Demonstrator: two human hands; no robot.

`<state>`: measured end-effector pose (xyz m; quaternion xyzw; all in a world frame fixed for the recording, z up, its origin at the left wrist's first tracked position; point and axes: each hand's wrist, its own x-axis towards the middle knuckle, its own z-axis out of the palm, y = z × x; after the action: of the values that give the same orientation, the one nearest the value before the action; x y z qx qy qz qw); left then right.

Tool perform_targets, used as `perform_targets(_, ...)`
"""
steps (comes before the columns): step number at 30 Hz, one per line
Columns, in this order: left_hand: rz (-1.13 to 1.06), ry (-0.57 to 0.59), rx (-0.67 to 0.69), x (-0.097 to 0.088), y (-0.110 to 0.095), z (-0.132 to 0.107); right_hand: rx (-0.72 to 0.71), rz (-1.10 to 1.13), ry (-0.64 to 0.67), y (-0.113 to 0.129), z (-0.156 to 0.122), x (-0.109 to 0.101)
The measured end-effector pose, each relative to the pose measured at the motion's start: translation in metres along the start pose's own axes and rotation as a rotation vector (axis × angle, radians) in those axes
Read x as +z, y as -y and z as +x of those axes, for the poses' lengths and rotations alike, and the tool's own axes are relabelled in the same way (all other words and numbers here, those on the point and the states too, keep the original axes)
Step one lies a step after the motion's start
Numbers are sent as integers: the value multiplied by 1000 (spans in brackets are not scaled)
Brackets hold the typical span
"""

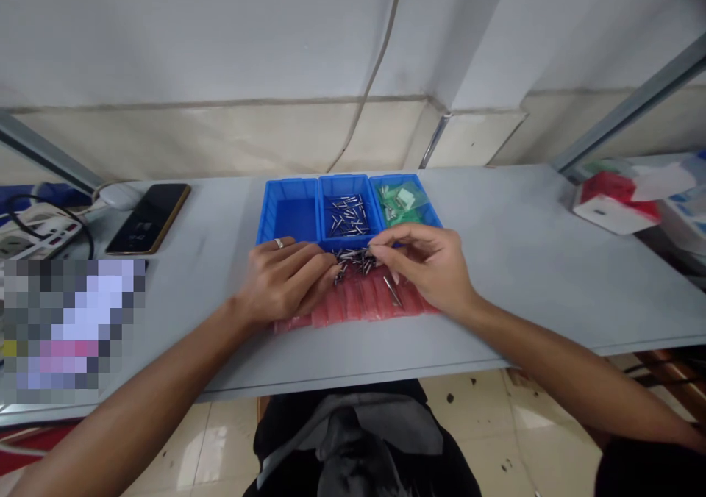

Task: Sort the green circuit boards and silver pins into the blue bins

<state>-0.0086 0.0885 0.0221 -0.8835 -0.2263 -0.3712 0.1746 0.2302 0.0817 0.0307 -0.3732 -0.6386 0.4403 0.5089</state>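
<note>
My left hand (287, 280), a ring on one finger, rests on a row of red plastic sleeves (361, 302), its fingers curled together toward a small heap of metal pins (356, 260). My right hand (427, 265) hovers over the same heap with thumb and fingertips pinched; what they pinch is too small to name. Behind the heap stand three blue bins: the left bin (290, 217) looks bare, the middle bin (347, 214) holds several metal pins, the right bin (405, 201) holds green packets.
A grey table (523, 262) carries a dark phone (148, 217) at the left, a power strip with cables (33, 232) at the far left, and red and white boxes (618, 199) at the right. A wall rises behind.
</note>
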Motion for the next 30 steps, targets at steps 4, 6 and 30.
perform_targets(4,9,-2,-19,-1,0,0,52,17,40,1,6,-5)
perform_targets(6,14,4,-21,-2,0,0,-32,-90,148,3,6,-6)
perform_targets(30,57,31,-5,0,0,-1,-593,-911,619,-23,5,-5)
